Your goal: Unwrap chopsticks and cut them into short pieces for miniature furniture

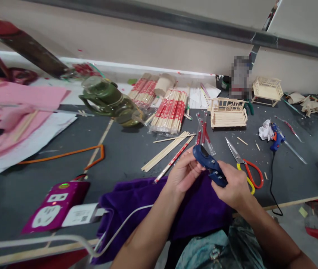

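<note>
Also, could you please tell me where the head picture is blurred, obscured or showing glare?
Head view: the pink sheet and green jug at left look smeared, while the scissors are crisper; head view: a pixelated block hides something at upper right; head view: clear plastic around the stick bundle catches small highlights.

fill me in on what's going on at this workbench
A person's right hand grips a dark blue hand tool, with the left hand at its far end; whether those fingers pinch anything small is unclear. Loose wooden sticks lie near the left hand. Beyond stand a miniature stick bench and another small stick-built piece. Scissors and a blue glue gun lie to the right.
</note>
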`<state>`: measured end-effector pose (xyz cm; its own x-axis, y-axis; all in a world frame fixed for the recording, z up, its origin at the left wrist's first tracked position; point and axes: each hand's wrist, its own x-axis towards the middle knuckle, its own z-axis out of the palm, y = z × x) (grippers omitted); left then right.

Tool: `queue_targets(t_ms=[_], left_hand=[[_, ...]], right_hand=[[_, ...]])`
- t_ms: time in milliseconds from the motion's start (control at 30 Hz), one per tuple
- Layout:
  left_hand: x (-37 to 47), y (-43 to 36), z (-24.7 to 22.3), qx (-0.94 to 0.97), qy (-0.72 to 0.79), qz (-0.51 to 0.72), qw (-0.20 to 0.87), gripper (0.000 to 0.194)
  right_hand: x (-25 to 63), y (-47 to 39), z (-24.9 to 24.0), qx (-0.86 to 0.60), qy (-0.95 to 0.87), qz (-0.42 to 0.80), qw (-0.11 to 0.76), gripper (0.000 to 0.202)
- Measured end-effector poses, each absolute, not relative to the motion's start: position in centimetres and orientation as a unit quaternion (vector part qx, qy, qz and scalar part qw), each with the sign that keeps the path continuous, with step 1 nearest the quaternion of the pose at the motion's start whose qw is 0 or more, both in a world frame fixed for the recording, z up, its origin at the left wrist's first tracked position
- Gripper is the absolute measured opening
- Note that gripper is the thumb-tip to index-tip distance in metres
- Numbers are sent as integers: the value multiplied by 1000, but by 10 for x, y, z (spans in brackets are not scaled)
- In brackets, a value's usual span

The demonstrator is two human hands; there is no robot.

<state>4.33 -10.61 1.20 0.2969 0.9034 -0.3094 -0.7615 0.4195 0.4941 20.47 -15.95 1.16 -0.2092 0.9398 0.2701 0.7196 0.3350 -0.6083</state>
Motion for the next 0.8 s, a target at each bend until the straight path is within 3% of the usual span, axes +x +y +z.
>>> queue_targets(t_ms=[233, 467, 567, 700, 800], left_hand=[[43, -106, 12, 95, 285, 530, 793, 26], [46, -103, 10, 86, 333, 552, 759, 22], [47, -103, 9, 94, 346, 563, 745, 20], [49, -103, 10, 109, 342, 565, 743, 22], [49, -103, 11, 111, 347, 563, 742, 23]], right_hand=[[211, -155, 8, -581, -665, 309, 354, 18], [237, -152, 23, -557, -579, 434, 407, 35], [245, -152, 23, -582, -603, 382, 390, 34], [246, -150, 16, -610, -676, 190, 368, 40], [241, -149, 11, -588, -727, 115, 335, 43]])
